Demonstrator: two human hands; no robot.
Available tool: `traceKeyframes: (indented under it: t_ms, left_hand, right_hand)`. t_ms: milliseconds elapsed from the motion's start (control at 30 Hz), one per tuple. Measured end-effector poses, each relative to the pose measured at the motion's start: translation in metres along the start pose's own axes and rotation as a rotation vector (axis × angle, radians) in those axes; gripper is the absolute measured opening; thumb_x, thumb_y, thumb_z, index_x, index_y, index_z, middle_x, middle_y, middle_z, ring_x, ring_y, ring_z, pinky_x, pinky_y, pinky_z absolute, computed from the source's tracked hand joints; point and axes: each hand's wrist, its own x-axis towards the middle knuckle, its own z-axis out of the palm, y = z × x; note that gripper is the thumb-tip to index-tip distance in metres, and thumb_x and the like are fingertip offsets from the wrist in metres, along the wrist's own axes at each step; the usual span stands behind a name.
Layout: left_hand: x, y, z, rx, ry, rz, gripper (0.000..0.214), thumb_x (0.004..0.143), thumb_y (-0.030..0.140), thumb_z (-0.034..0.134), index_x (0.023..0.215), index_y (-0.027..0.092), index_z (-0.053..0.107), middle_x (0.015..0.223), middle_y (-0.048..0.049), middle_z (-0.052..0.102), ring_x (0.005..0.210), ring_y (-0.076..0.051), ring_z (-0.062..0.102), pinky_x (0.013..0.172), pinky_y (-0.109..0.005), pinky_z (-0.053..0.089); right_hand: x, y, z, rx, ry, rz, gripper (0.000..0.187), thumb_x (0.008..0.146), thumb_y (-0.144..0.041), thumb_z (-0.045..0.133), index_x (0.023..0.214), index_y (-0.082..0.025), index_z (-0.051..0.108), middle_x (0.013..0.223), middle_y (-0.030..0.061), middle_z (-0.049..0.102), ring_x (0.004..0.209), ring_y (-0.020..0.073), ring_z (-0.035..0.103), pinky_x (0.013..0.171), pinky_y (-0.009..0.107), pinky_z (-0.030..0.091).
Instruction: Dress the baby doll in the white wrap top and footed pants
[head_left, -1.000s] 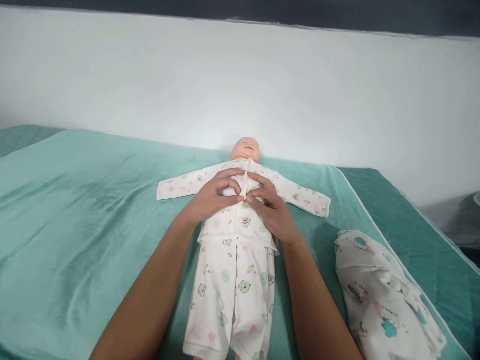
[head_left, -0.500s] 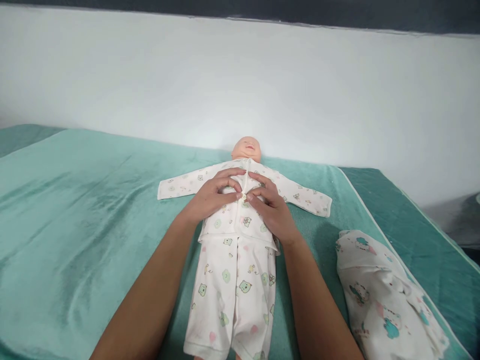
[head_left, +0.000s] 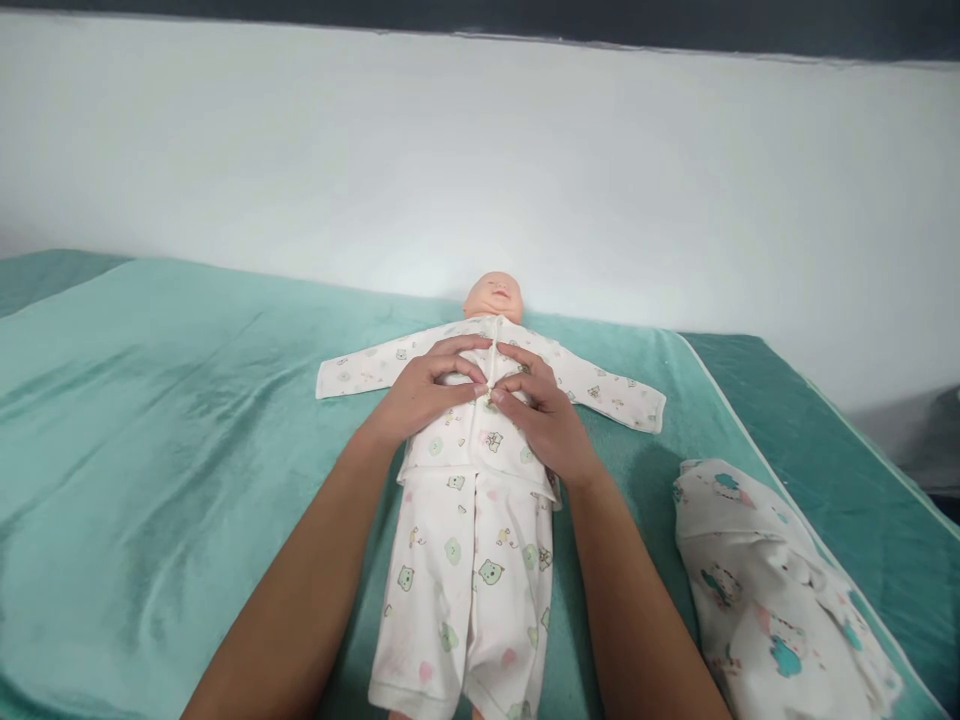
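Note:
A baby doll (head_left: pixel 493 296) lies on its back, head toward the wall and sleeves spread to both sides. It wears a white printed shirt (head_left: pixel 450 440) and matching pants (head_left: pixel 435 570). My left hand (head_left: pixel 435 385) rests on the left side of the shirt front, thumb and forefinger closed at the centre edge. From the other side, my right hand (head_left: pixel 541 400) pinches the same edge. A small pale button (head_left: pixel 490 392) shows between my fingertips, partly hidden. Whether it sits through its buttonhole I cannot tell.
A bundle of white printed cloth (head_left: pixel 772 600) lies at the right, beside my right forearm. Under everything spreads a light green blanket (head_left: pixel 187 430), with a darker green cover (head_left: pixel 825 480) past its right edge. A white wall (head_left: pixel 480 160) stands behind the doll's head.
My fingertips have shifted slightly at the button, which is now more covered by them. The doll and the cloth bundle lie as before.

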Motion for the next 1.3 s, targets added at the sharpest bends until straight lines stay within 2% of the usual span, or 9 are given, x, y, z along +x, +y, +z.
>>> traceKeyframes:
  t_ms: [200, 400, 600, 767, 867, 933, 1067, 1133, 1300]
  left_hand:
    - [-0.001, 0.003, -0.001, -0.05, -0.019, 0.001, 0.014, 0.088, 0.038, 0.071, 0.084, 0.028, 0.079, 0.147, -0.0033, 0.057, 0.141, -0.031, 0.048, 0.114, -0.052, 0.042]
    - [-0.001, 0.001, -0.004, 0.057, -0.074, 0.043, 0.01, 0.086, 0.035, 0.072, 0.094, 0.031, 0.078, 0.151, -0.0012, 0.053, 0.149, -0.029, 0.038, 0.12, -0.051, 0.036]
    - [-0.002, 0.006, -0.002, 0.135, -0.104, 0.034, 0.014, 0.083, 0.039, 0.075, 0.089, 0.027, 0.071, 0.155, -0.0019, 0.048, 0.151, -0.031, 0.033, 0.109, -0.049, 0.047]
    - [-0.003, 0.009, 0.001, 0.147, -0.083, 0.023, 0.017, 0.085, 0.04, 0.073, 0.083, 0.025, 0.065, 0.155, -0.0024, 0.047, 0.149, -0.031, 0.036, 0.098, -0.045, 0.053]
    - [-0.002, 0.007, 0.001, 0.153, -0.054, 0.042, 0.017, 0.084, 0.038, 0.072, 0.081, 0.024, 0.064, 0.152, -0.0035, 0.051, 0.146, -0.03, 0.04, 0.11, -0.05, 0.045]
    - [-0.001, 0.005, 0.001, 0.146, -0.033, 0.05, 0.016, 0.084, 0.035, 0.072, 0.079, 0.023, 0.063, 0.15, -0.0044, 0.053, 0.145, -0.029, 0.042, 0.117, -0.052, 0.037]
    - [0.0, 0.002, 0.001, 0.101, 0.002, 0.048, 0.015, 0.086, 0.034, 0.069, 0.08, 0.023, 0.06, 0.147, -0.0051, 0.057, 0.144, -0.027, 0.044, 0.118, -0.049, 0.036]
    - [0.0, 0.001, 0.002, 0.073, 0.027, 0.054, 0.017, 0.087, 0.036, 0.068, 0.082, 0.023, 0.059, 0.146, -0.0065, 0.058, 0.142, -0.027, 0.047, 0.116, -0.048, 0.037]
    - [0.0, 0.0, 0.002, 0.049, 0.091, 0.03, 0.02, 0.092, 0.04, 0.064, 0.084, 0.022, 0.058, 0.144, -0.0083, 0.06, 0.131, -0.027, 0.056, 0.106, -0.044, 0.044]
  right_hand:
    - [0.001, 0.0, 0.001, 0.011, 0.023, -0.008, 0.014, 0.09, -0.039, 0.068, 0.079, -0.03, 0.071, 0.149, -0.0016, 0.054, 0.143, 0.0266, 0.044, 0.121, 0.051, 0.031]
    - [0.001, -0.001, 0.006, 0.031, 0.084, 0.008, 0.016, 0.088, -0.041, 0.07, 0.079, -0.028, 0.068, 0.145, -0.0003, 0.057, 0.14, 0.027, 0.047, 0.12, 0.052, 0.033]
    - [0.001, -0.002, 0.008, 0.042, 0.12, -0.001, 0.015, 0.09, -0.039, 0.069, 0.08, -0.028, 0.066, 0.141, 0.0006, 0.06, 0.138, 0.0255, 0.049, 0.119, 0.05, 0.034]
    - [0.001, 0.0, 0.008, 0.052, 0.129, -0.019, 0.017, 0.093, -0.039, 0.064, 0.082, -0.028, 0.067, 0.14, 0.0015, 0.061, 0.138, 0.0246, 0.05, 0.119, 0.049, 0.033]
    - [0.0, 0.001, 0.008, 0.039, 0.13, -0.026, 0.015, 0.093, -0.042, 0.065, 0.087, -0.029, 0.067, 0.141, 0.0018, 0.06, 0.138, 0.025, 0.05, 0.119, 0.049, 0.034]
    - [0.0, 0.0, 0.008, 0.023, 0.121, -0.058, 0.014, 0.091, -0.043, 0.067, 0.099, -0.031, 0.067, 0.142, 0.002, 0.059, 0.139, 0.0247, 0.048, 0.12, 0.049, 0.034]
    - [-0.003, -0.004, 0.008, -0.076, 0.055, -0.135, 0.034, 0.091, -0.042, 0.069, 0.124, -0.037, 0.063, 0.148, 0.003, 0.052, 0.146, 0.0248, 0.042, 0.123, 0.05, 0.032]
    - [-0.004, -0.007, 0.009, -0.146, 0.028, -0.129, 0.034, 0.092, -0.042, 0.068, 0.125, -0.038, 0.064, 0.152, 0.0024, 0.049, 0.148, 0.0256, 0.039, 0.124, 0.051, 0.03]
    - [-0.005, -0.012, 0.01, -0.22, 0.033, -0.1, 0.021, 0.092, -0.042, 0.067, 0.111, -0.035, 0.066, 0.152, 0.0018, 0.048, 0.147, 0.0266, 0.039, 0.124, 0.052, 0.03]
